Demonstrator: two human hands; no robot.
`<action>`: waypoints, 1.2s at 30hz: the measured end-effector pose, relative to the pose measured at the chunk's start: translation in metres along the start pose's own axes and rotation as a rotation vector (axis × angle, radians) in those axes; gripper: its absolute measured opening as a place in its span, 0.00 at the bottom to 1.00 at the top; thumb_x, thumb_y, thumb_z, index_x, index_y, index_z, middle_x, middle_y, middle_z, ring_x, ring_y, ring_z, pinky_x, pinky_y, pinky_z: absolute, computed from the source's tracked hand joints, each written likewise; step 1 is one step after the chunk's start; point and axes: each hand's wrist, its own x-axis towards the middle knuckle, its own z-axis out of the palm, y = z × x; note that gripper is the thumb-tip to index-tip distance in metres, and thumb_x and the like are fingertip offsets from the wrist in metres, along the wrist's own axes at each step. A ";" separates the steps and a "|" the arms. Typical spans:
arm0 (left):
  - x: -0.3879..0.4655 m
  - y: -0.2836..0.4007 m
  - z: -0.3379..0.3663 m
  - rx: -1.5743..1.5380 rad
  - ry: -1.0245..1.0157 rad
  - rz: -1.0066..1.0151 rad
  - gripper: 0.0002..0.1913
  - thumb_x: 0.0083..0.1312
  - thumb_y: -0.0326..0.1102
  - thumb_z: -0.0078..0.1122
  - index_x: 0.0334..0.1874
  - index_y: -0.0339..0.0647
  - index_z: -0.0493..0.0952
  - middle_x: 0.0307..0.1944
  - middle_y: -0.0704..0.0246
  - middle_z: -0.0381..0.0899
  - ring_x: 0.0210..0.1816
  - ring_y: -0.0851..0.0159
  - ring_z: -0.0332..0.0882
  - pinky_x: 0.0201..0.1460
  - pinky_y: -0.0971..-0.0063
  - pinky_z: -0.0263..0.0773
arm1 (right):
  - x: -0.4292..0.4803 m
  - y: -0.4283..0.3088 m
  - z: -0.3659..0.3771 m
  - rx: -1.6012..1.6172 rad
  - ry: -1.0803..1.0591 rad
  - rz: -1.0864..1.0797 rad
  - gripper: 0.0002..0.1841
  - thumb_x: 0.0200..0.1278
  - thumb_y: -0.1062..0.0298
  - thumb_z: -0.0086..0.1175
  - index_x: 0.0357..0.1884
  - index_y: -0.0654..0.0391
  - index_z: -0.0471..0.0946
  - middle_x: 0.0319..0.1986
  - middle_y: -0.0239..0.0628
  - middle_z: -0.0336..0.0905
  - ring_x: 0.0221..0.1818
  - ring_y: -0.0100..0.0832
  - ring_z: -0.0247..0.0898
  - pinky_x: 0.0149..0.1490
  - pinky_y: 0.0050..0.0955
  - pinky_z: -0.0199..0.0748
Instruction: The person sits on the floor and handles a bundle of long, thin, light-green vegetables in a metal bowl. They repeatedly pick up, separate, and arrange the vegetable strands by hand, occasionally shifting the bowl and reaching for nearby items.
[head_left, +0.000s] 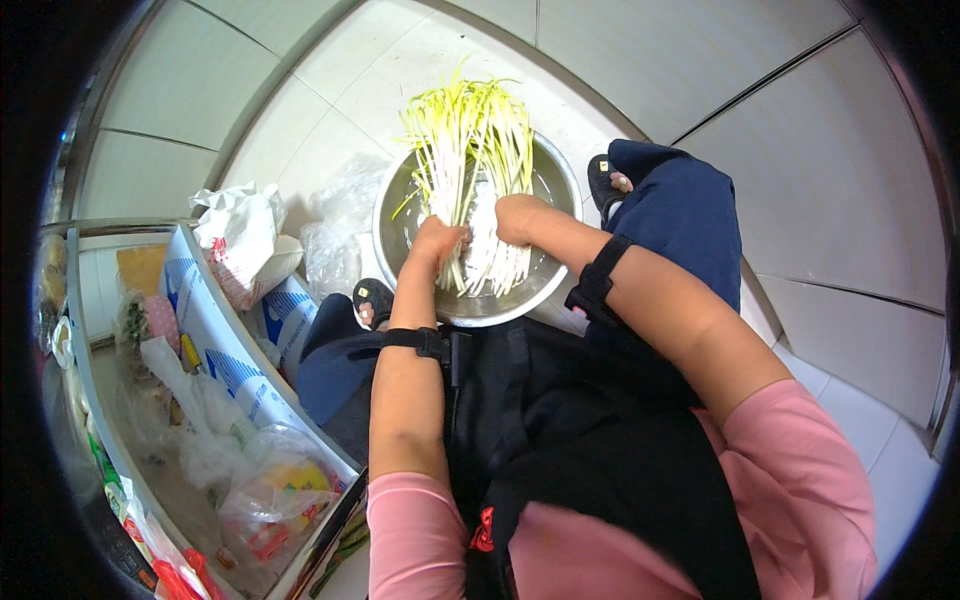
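Note:
Between my feet stands a round metal basin (386, 255) with water in it. Long yellow chives (446, 161) with pale stems lie across it in two bunches, their yellow leaf tips reaching past the far rim. My left hand (439, 241) is closed around the stems of the left bunch. Over the stems of the right bunch (514, 169), my right hand (517, 217) is curled in a grip. The fingers of the right hand are mostly hidden from above. The cut stem ends point towards me, inside the basin.
To my left is an open drawer (247, 360) holding plastic bags (277, 487) and other items. A white plastic bag (244, 240) with red print sits by its far end. Clear plastic bags (337, 232) lie on the floor by the basin. Tiled walls (810, 172) close in the right side.

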 end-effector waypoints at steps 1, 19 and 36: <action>-0.001 0.000 0.001 -0.023 -0.061 0.036 0.09 0.48 0.30 0.63 0.29 0.32 0.77 0.21 0.65 0.76 0.21 0.68 0.72 0.23 0.74 0.66 | 0.002 0.002 0.000 -0.060 -0.018 0.001 0.12 0.44 0.70 0.51 0.30 0.67 0.79 0.29 0.53 0.77 0.34 0.47 0.75 0.41 0.37 0.73; -0.018 0.013 -0.010 0.067 -0.016 -0.011 0.08 0.48 0.27 0.63 0.29 0.31 0.78 0.22 0.65 0.77 0.21 0.66 0.71 0.23 0.73 0.66 | -0.001 0.001 0.014 -0.073 0.179 0.035 0.13 0.47 0.66 0.48 0.28 0.63 0.80 0.28 0.50 0.78 0.35 0.44 0.76 0.43 0.35 0.72; -0.025 0.017 -0.009 -0.430 -0.270 -0.085 0.11 0.53 0.22 0.55 0.40 0.31 0.75 0.32 0.61 0.79 0.28 0.64 0.78 0.29 0.71 0.76 | 0.023 -0.003 0.019 0.927 -0.102 0.112 0.09 0.52 0.75 0.43 0.32 0.62 0.75 0.19 0.35 0.72 0.12 0.24 0.59 0.14 0.25 0.53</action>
